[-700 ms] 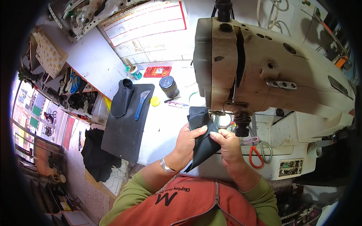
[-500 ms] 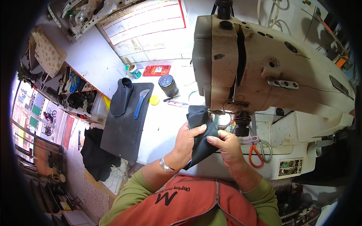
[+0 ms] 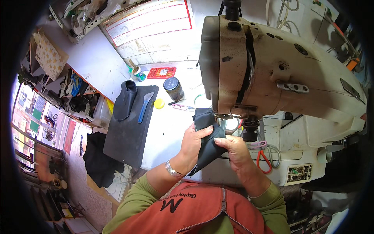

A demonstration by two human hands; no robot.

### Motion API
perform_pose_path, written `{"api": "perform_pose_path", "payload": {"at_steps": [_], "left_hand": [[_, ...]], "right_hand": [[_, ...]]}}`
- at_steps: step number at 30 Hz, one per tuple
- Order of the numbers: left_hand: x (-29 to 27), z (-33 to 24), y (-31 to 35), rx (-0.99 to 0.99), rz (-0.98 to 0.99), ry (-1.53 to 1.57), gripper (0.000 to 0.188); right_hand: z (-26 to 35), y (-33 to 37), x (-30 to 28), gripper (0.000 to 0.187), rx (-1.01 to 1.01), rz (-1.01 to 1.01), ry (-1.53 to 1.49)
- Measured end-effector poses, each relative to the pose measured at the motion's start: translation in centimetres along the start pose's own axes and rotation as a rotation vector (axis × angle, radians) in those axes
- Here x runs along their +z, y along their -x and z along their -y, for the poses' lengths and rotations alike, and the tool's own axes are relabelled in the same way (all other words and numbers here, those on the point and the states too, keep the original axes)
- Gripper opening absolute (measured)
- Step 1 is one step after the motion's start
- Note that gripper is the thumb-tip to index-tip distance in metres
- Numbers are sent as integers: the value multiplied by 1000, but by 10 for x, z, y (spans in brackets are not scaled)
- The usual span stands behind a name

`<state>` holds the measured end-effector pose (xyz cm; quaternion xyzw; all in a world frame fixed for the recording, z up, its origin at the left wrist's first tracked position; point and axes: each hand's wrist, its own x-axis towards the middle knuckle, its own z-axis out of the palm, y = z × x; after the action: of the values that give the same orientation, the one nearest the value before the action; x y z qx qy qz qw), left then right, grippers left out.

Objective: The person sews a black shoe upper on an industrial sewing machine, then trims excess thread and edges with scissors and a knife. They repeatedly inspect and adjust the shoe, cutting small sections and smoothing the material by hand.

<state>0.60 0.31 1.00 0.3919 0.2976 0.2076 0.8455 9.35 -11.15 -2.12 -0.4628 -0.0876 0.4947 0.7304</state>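
Observation:
A dark piece that looks like leather [image 3: 209, 150], folded and curved, is held between both my hands under the head of a sewing machine [image 3: 233, 66]. My left hand [image 3: 191, 145] grips its left side, thumb on top. On the right edge, my right hand [image 3: 235, 150] pinches it between thumb and fingers. The upper end of the piece meets the needle area, where the exact contact is hidden by the machine head. A similar dark folded piece [image 3: 125, 102] lies to the left on a black mat [image 3: 130, 142], beside a blue-handled knife [image 3: 145, 108].
Behind the mat are a dark lidded jar [image 3: 174, 89], a yellow cap [image 3: 159, 103], a red card [image 3: 161, 73] and a small pot with a brush [image 3: 138, 73]. Red-handled scissors [image 3: 264, 162] lie right of my hands. Black cloth [image 3: 102, 160] hangs at the table's left edge.
The thread take-up part on the machine head has shifted position. My hands and the dark piece have hardly moved; my right thumb sits slightly higher.

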Motion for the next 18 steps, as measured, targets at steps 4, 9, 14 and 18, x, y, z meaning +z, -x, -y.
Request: {"api": "perform_pose_path", "payload": {"at_steps": [4, 9, 14, 18], "left_hand": [[-1, 0, 0, -41, -24, 18, 23], [2, 3, 1, -13, -5, 44, 23], [0, 5, -6, -25, 3, 65, 23], [3, 8, -7, 38, 19, 54, 18]], "right_hand": [[3, -2, -3, 27, -10, 46, 14], [3, -3, -7, 23, -27, 70, 37], [4, -3, -9, 24, -39, 61, 16], [6, 5, -18, 23, -26, 135, 35]]}}
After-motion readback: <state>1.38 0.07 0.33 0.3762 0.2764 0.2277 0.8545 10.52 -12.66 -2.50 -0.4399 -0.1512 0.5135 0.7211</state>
